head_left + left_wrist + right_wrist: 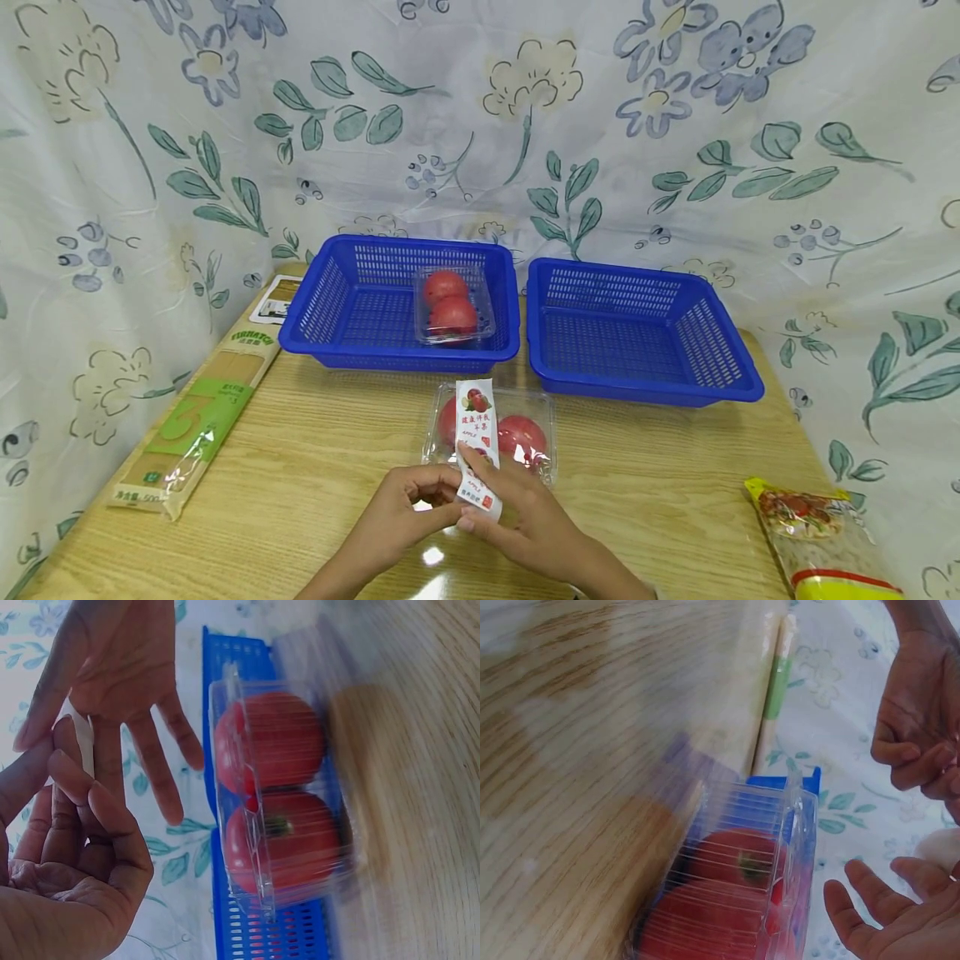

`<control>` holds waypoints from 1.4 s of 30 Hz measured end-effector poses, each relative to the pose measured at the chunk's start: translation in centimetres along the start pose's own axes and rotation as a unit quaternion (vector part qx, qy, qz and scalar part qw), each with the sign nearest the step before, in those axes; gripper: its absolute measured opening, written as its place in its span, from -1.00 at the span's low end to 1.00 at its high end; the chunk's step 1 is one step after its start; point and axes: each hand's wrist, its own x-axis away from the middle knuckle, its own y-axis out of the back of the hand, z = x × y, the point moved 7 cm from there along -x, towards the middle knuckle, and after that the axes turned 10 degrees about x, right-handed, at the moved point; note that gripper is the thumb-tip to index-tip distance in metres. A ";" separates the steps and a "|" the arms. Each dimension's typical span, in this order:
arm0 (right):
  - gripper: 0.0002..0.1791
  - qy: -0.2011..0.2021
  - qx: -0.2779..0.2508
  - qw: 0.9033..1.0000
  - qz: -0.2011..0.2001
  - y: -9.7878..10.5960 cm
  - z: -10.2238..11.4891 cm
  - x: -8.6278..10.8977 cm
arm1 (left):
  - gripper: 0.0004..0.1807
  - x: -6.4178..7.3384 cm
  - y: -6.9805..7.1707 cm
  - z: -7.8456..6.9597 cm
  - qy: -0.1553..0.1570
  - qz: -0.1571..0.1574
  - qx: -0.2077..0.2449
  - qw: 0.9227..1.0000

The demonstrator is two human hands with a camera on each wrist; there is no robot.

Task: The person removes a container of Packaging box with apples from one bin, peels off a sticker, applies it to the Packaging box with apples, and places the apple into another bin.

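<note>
A white strip of apple labels (pixel 476 408), printed with red fruit, is held between both hands over the table. My left hand (pixel 408 510) pinches its lower part with curled fingers. From the other side my right hand (pixel 528 512) grips the strip between thumb and fingers, its other fingers stretched out in the left wrist view. Just beyond them a lidded clear plastic box (pixel 551 408) rests on the wooden table, partly hidden by the strip and right hand. Two round red tomato-like fruits (pixel 281 840) sit inside it, one with a green stem cap.
Behind stand two blue plastic baskets: the left basket (pixel 360 358) contains another clear box of red fruits (pixel 452 317), the right basket (pixel 645 387) is bare. A noodle pack (pixel 198 408) lies at left, a yellow-edged food bag (pixel 817 533) at right. A floral curtain (pixel 480 125) hangs behind.
</note>
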 end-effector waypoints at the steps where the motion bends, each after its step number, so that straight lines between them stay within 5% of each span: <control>1: -0.25 0.011 0.008 1.000 -0.003 0.0 0.1 0.0 | -0.92 0.0 0.0 0.0 -0.002 0.000 -0.001 1.000; 11: -0.30 0.012 0.048 0.998 0.028 -0.5 0.4 0.3 | -0.92 0.0 0.0 0.0 0.002 0.000 0.000 1.000; 24: -0.33 -0.005 0.003 1.000 0.001 -0.1 0.1 0.0 | -0.78 0.4 0.1 0.4 0.016 0.002 0.025 1.000; 33: -0.40 -0.045 -0.015 0.999 -0.020 0.5 -0.3 0.0 | -0.73 0.5 0.2 0.6 0.009 0.009 0.032 0.999; 42: -0.43 -0.015 -0.064 0.993 -0.096 1.7 -0.6 -0.2 | -0.71 0.7 0.2 1.0 0.020 0.010 0.042 0.999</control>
